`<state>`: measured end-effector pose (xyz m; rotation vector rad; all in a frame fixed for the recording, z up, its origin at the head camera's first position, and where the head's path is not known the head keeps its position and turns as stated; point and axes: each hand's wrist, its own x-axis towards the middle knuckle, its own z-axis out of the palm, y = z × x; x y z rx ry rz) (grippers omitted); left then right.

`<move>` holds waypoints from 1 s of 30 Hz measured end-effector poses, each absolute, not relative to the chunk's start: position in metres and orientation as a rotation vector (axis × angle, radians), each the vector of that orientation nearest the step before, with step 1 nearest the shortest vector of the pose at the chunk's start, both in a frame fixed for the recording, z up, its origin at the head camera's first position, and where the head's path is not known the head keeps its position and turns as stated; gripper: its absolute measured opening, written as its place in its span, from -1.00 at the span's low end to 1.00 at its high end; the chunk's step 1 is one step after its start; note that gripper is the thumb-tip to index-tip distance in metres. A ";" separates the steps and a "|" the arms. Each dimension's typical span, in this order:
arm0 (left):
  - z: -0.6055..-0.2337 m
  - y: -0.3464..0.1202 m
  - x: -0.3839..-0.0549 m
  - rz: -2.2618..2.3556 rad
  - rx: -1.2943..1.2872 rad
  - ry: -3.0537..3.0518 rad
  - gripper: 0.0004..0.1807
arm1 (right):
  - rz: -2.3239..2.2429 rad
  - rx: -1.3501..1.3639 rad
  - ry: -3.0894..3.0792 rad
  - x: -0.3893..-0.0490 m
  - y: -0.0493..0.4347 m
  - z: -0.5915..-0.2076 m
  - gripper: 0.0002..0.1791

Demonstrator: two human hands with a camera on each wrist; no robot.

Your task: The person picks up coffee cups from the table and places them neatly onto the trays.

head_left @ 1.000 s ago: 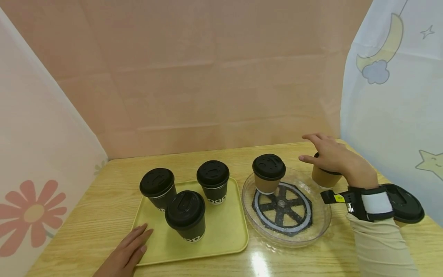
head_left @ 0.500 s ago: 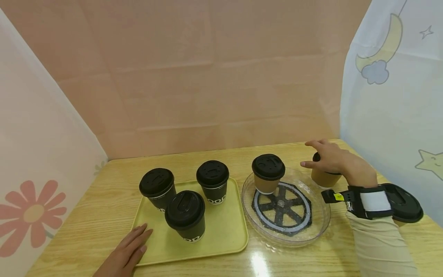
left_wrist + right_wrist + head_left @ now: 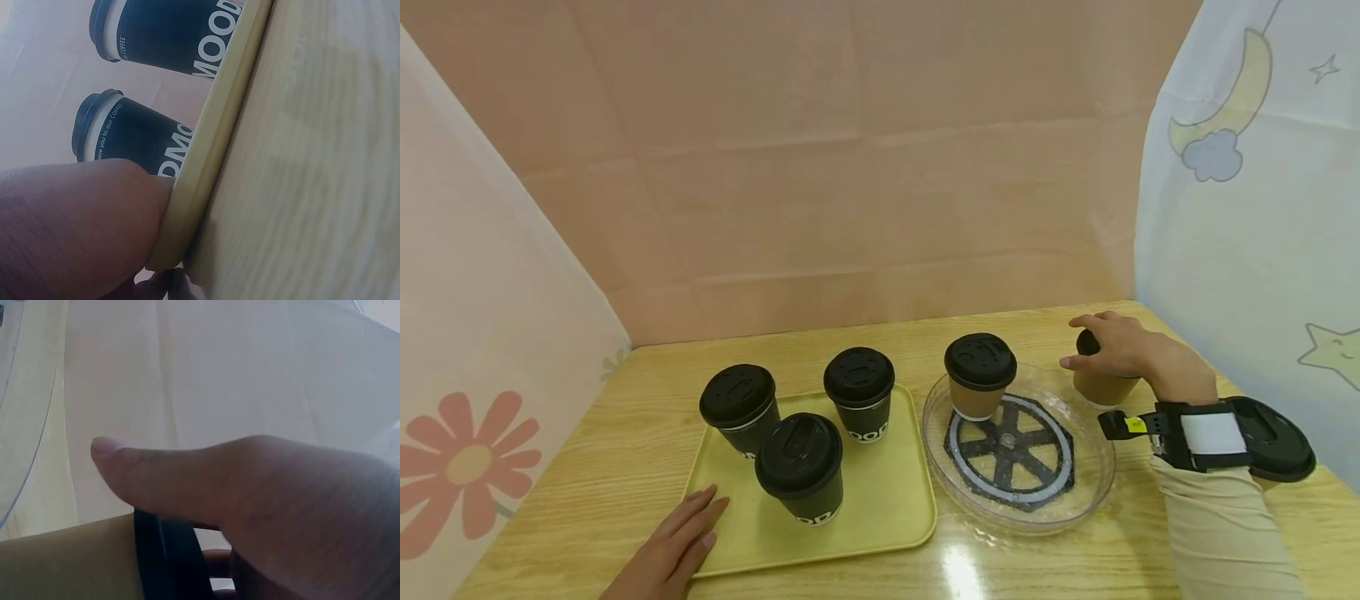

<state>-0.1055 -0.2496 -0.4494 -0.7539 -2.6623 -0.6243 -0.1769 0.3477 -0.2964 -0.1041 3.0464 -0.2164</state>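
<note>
My right hand [image 3: 1123, 350] grips a brown paper coffee cup [image 3: 1101, 389] with a black lid, behind the clear tray. In the right wrist view the thumb lies along the near side of the black lid [image 3: 172, 556], with fingers partly visible beyond it. My left hand [image 3: 666, 546] rests, fingers extended, on the front left corner of the yellow tray [image 3: 887, 521]. Three black coffee cups stand upright there: one at left [image 3: 741, 404], one at front [image 3: 805, 467], one at back [image 3: 861, 392]. Another brown cup [image 3: 977, 387] stands inside the round clear tray [image 3: 1093, 508].
A further black-lidded cup [image 3: 1273, 442] stands at the right, partly hidden behind my right wrist. The clear tray has a dark, wheel-like pattern in its bottom. A wooden table [image 3: 572, 467] carries everything, with a peach backdrop [image 3: 865, 167] behind and patterned cloths at both sides.
My right hand has come down and slightly right onto the brown cup, its thumb and fingers closing about the lid. The left hand and the other cups have stayed put.
</note>
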 end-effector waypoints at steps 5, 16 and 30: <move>-0.450 -0.250 -0.106 -0.631 -0.767 -2.648 -0.55 | -0.227 -0.071 3.037 -0.177 0.351 -0.298 -0.21; -0.451 -0.253 -0.106 -0.579 -0.743 -2.663 -0.56 | -0.198 -0.037 3.130 -0.180 0.352 -0.304 -0.38; -0.454 -0.256 -0.107 -0.587 -0.785 -2.631 -0.56 | -0.166 -0.066 3.231 -0.189 0.349 -0.316 -0.36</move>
